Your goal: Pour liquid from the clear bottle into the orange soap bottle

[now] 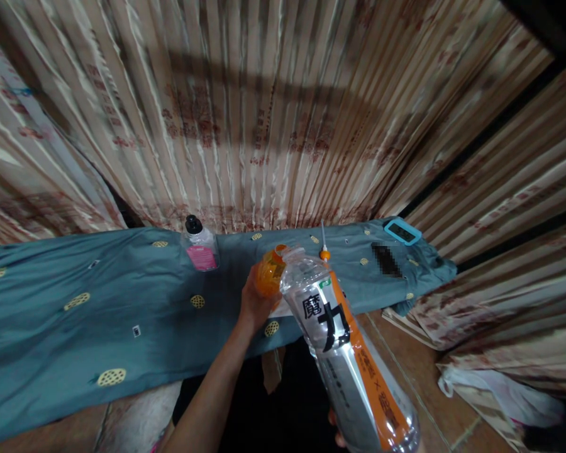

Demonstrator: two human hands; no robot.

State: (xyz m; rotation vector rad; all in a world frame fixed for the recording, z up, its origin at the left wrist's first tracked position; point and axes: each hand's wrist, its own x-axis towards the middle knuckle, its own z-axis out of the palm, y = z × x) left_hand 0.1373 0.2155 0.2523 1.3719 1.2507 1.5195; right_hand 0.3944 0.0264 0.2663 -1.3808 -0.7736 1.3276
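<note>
**Tilted bottle over a cloth-covered table**

Striped, patterned curtains (273, 113) hung behind a long table draped in a teal cloth (75, 314) dotted with small yellow motifs. On the cloth stood a small clear bottle with a black cap and a pink label (200, 246); farther right lay a thin orange-tipped stick (324, 248) and, near the table's far end, a light-blue digital device (402, 231).

The left hand (255, 305) reached over the table's near edge, its fingers curled around a small orange container (270, 272). The right hand (339, 434) was almost wholly hidden under the base of a large clear plastic bottle (349, 358) with an orange label stripe; only a bit of finger showed, so the grip could not be told. The bottle was tilted, its open neck just beside the orange container's top; whether they touched could not be told.

Judging from this, a spill was the main risk: the big bottle was held at its base only, so a small wobble could swing the mouth off the container and wet the cloth. The small container could also tip under the bottle's push.
</note>
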